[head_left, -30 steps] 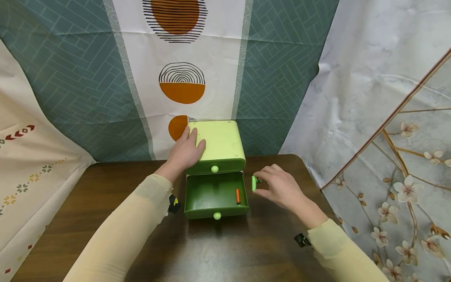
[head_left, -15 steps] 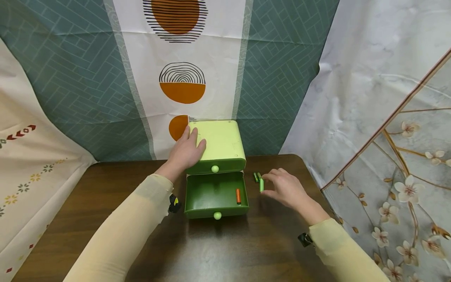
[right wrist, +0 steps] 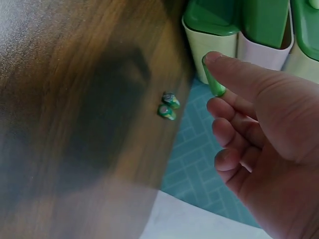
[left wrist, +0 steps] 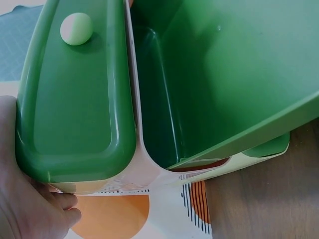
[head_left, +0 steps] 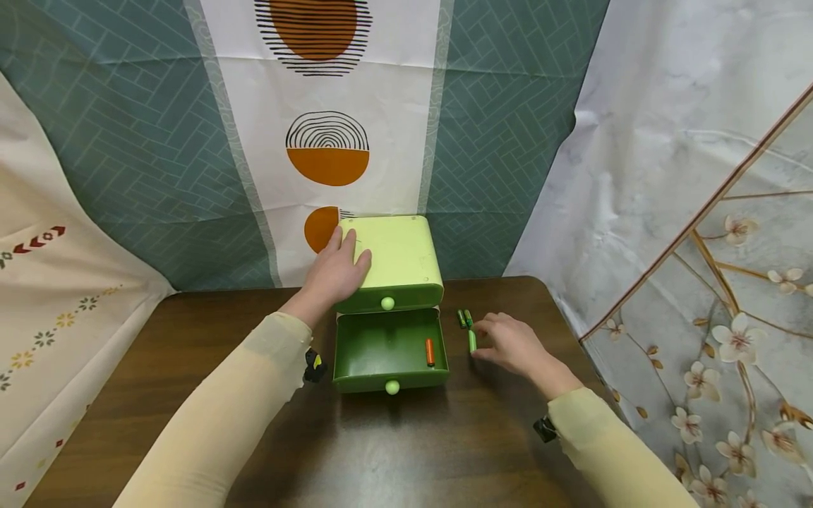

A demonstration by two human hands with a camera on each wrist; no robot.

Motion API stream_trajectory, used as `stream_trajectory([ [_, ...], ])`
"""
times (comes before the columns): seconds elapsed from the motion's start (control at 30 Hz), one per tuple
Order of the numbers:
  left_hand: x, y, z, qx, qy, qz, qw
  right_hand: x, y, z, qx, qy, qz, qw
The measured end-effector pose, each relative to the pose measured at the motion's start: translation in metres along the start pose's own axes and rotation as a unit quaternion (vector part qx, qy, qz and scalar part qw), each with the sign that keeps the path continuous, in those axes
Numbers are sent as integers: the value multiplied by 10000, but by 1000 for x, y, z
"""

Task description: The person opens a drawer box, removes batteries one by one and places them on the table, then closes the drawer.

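Note:
My left hand (head_left: 336, 274) rests on the upper left edge of a small pale green drawer unit (head_left: 400, 247), its fingers extended. In the left wrist view some fingertips lie along the unit's side. Below, the lower drawer (head_left: 375, 346) is pulled out, with an orange battery (head_left: 430, 352) lying at its right side. Right of the unit, my right hand (head_left: 511, 343) pinches a light green battery (head_left: 472, 341) between thumb and fingertip. Two dark green batteries (head_left: 464, 319) lie side by side on the table just beyond it.
The unit's upper drawer (head_left: 365, 302) is closed and has a round knob. Patterned cloth (head_left: 508, 176) hangs behind the brown wooden table (head_left: 406, 451), and more cloth hangs at both sides.
My right hand has moved right and slightly toward me with the light green battery, away from the drawer, uncovering the two dark green batteries. The left hand has stayed in place.

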State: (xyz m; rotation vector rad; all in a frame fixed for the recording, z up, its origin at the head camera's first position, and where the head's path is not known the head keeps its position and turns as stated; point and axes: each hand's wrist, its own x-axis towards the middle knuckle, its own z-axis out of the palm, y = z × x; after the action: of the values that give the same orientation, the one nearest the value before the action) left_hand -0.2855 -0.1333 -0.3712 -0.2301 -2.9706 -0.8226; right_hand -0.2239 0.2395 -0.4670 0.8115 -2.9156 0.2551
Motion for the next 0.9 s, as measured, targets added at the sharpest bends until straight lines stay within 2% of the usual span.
stream_trajectory([
  [0.3,-1,1,-1,-18,-14,-16,10000,7,2,11,-2,-365,-6,9993],
  [0.57,-1,1,0,-35,-2,-12,10000,14,5,20,-34,-754,149,9970],
  [0.9,0,0,0,-8,-20,-1,10000,20,6,29,22,-871,190,9960],
])
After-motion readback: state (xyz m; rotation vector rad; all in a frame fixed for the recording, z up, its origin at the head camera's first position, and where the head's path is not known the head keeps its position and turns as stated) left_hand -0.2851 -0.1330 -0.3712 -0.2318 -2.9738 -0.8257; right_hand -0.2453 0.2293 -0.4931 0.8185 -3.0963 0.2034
